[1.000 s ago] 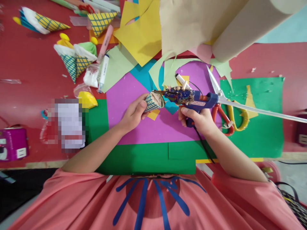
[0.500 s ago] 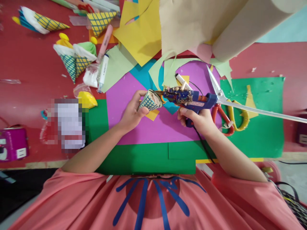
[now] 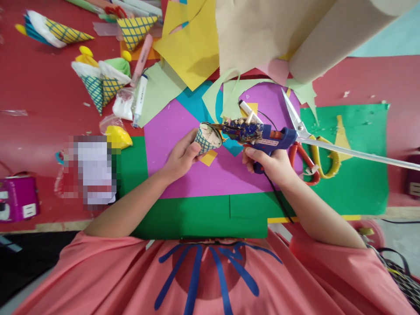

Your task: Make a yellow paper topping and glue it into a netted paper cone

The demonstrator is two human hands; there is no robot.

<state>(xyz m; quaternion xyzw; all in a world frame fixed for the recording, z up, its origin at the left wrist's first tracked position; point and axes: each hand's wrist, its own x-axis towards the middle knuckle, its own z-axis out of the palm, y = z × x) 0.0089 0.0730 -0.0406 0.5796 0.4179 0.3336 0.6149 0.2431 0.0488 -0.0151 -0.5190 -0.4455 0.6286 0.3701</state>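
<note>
My left hand (image 3: 183,155) is closed around a small paper cone (image 3: 206,142) with a blue crisscross pattern; its wide end, filled with pale crumpled stuff, faces right. In my right hand (image 3: 267,164) is a blue hot glue gun (image 3: 275,139), gripped by its handle. The gun's front is caked with dark, stringy debris, and its nozzle meets the cone's upper rim. A long clear glue stick (image 3: 364,154) juts out of its back. Under both hands lies a purple paper sheet (image 3: 177,183), with a small yellow paper piece (image 3: 209,158) just below the cone.
Scissors (image 3: 300,127) with red and yellow handles lie right of the gun. Finished-looking cones (image 3: 111,81), markers (image 3: 140,98) and a bag of yellow clay (image 3: 120,136) sit on the left. A brown paper roll (image 3: 331,39) stands at the back right. The gun's black cord (image 3: 278,199) runs toward me.
My left hand has turned the cone slightly, so its filled opening shows more toward me. The glue gun stays at the rim, almost unmoved.
</note>
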